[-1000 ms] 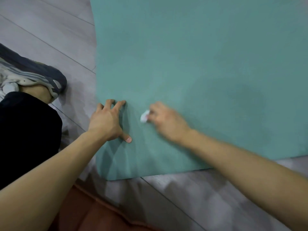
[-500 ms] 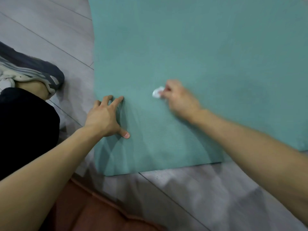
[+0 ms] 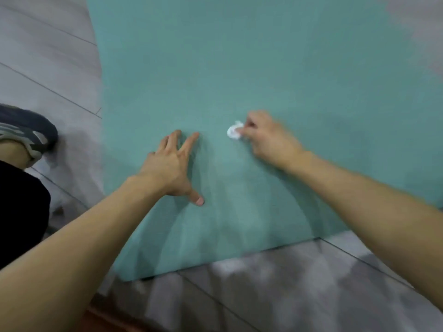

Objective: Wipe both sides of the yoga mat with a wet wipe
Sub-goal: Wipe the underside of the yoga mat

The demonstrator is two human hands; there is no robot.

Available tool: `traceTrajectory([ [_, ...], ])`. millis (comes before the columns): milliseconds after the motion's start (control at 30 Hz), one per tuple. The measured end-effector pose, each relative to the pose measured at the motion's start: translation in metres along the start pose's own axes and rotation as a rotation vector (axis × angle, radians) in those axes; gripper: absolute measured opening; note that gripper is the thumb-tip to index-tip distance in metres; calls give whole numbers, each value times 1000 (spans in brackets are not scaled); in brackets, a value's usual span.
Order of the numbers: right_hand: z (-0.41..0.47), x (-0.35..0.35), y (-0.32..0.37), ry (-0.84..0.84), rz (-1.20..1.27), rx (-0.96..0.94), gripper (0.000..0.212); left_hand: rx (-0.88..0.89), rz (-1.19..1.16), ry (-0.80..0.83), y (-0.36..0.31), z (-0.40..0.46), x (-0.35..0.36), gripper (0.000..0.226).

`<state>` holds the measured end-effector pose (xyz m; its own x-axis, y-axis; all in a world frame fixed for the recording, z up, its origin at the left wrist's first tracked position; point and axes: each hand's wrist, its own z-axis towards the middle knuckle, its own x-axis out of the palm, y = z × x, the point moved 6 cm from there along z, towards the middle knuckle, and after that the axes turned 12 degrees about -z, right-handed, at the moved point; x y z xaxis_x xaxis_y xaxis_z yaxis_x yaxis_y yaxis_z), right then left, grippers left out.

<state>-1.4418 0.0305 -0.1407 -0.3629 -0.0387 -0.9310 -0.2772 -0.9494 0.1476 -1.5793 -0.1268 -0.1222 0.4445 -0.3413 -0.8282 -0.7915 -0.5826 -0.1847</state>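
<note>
A teal yoga mat (image 3: 239, 68) lies flat on the grey floor and fills most of the view; its near edge runs across the lower middle. My left hand (image 3: 171, 167) presses flat on the mat with fingers spread, near the mat's left side. To its right, my right hand (image 3: 268, 140) pinches a small crumpled white wet wipe (image 3: 233, 131) against the mat surface. The right hand is blurred.
Grey plank floor (image 3: 275, 295) surrounds the mat at left and below. At the left edge are a dark sneaker (image 3: 26, 130) and a leg in black shorts (image 3: 19, 212). A reddish-brown strip (image 3: 107, 322) shows at the bottom.
My left hand has shifted further onto the mat and to the right. My right hand has carried the wipe away from me along the mat, and the view has followed.
</note>
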Motion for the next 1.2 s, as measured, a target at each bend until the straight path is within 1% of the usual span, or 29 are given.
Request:
traceTrajectory([
  [67, 20, -9, -92, -11, -79, 473, 20, 0, -8, -1, -14, 7, -1, 172],
  [100, 19, -7, -116, -14, -44, 647, 18, -6, -20, -3, -20, 10, -3, 172],
  [133, 17, -4, -119, 5, -19, 756, 17, -11, -39, -3, -25, 14, -4, 172],
  [167, 15, -4, -102, -13, 21, 781, 16, -18, -50, -3, -29, 17, -5, 172],
  [200, 9, 0, -72, -18, 98, 716, 14, -26, -45, 2, -31, 21, -3, 172],
  [233, 0, 6, -33, 12, 137, 549, 15, -30, -24, 5, -32, 23, -1, 171],
  [300, -35, 7, 51, 103, 211, 75, 23, -28, 19, -15, -31, 25, 4, 168],
  [333, -52, 4, 72, 155, 232, -118, 26, -26, 29, -36, -29, 25, 4, 168],
  [367, -57, 1, 71, 199, 219, -258, 28, -24, 34, -53, -29, 25, 3, 167],
  [400, -52, -1, 54, 184, 158, -321, 32, -24, 37, -57, -29, 25, 3, 168],
  [433, -38, -2, 24, 119, 81, -287, 36, -27, 38, -51, -31, 26, 2, 168],
  [467, -21, -3, -18, 61, 22, -152, 36, -33, 39, -40, -32, 27, 2, 169],
  [533, 1, -14, -105, -5, -60, 333, 28, -49, 31, -22, -34, 29, 2, 171],
  [567, -4, -17, -133, -31, -50, 592, 26, -54, 28, -14, -34, 28, 2, 171],
  [600, -10, -17, -140, -71, -17, 763, 25, -54, 28, -8, -33, 28, 3, 171],
  [633, -13, -14, -125, -76, 20, 802, 22, -53, 30, -10, -32, 27, 3, 171],
  [667, -15, -7, -96, -70, 45, 698, 20, -49, 34, -16, -31, 27, 3, 170],
  [733, -28, 2, -19, 31, 96, 288, 25, -44, 44, -19, -32, 28, 3, 170],
  [800, -55, -3, 34, 175, 133, -113, 31, -54, 48, -23, -35, 32, 2, 170],
  [833, -61, -9, 36, 237, 128, -224, 32, -57, 47, -16, -37, 33, 1, 170],
  [867, -59, -11, 20, 256, 99, -256, 34, -55, 45, -7, -38, 34, 1, 170],
  [900, -51, -12, -9, 243, 38, -195, 36, -49, 45, -4, -38, 35, 2, 169],
  [933, -40, -13, -53, 206, -24, -31, 38, -43, 49, -8, -38, 36, 2, 169],
  [967, -32, -18, -100, 157, -87, 209, 41, -41, 49, -10, -36, 35, 1, 169],
  [1033, -37, -29, -170, 24, -108, 748, 30, -39, 49, -16, -33, 33, 2, 170],
  [1067, -44, -31, -174, -45, -59, 893, 27, -40, 50, -22, -33, 33, 3, 169],
  [1100, -47, -26, -162, -84, -5, 910, 34, -43, 50, -22, -32, 33, 3, 168],
  [1133, -45, -17, -136, -94, 63, 836, 40, -45, 48, -19, -32, 33, 3, 167],
  [1200, -47, -2, -61, -34, 212, 542, 36, -46, 50, -20, -32, 34, 4, 166],
])
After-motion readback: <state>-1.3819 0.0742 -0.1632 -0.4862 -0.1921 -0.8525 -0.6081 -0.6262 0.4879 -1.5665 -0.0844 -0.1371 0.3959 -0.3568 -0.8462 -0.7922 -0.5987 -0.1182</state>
